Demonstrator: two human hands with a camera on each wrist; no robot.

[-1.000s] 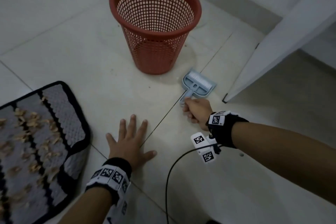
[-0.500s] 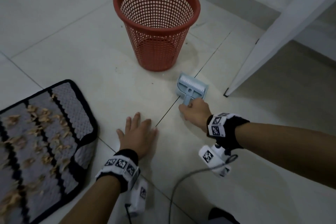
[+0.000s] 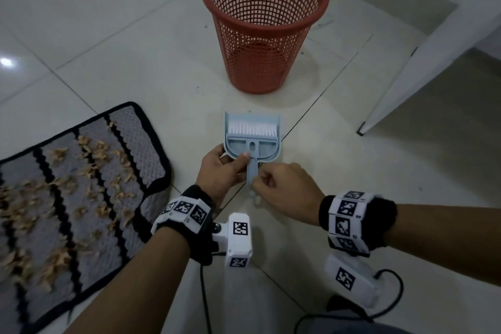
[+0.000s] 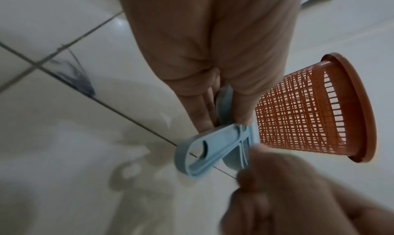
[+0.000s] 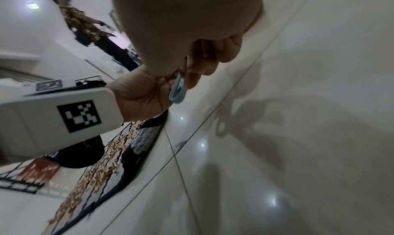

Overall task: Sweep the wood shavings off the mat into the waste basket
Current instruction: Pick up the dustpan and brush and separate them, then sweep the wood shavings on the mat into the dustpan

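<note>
Pale floor tiles filled my head view: the left hand point(image 3: 219, 168), flat on the floor a second earlier, had come over to pinch the dustpan point(image 3: 252, 141), while the right hand point(image 3: 284, 190) gripped the nested brush's handle (ready to separate, I judged). Shavings point(image 3: 67, 190) lay unswept on the mat point(image 3: 141, 149). Left wrist: fingers point(image 4: 200, 114) clamped the pan before the waste basket point(image 4: 309, 114). Right wrist: fingers point(image 5: 198, 70) curled round the handle tip.

The grey black-striped fabric mat point(image 3: 81, 198) runs off the head view's left edge. My right hand point(image 4: 298, 196) is a blur in the left wrist view, and it hides the pale blue plastic dustpan's point(image 3: 252, 141) handle end.
</note>
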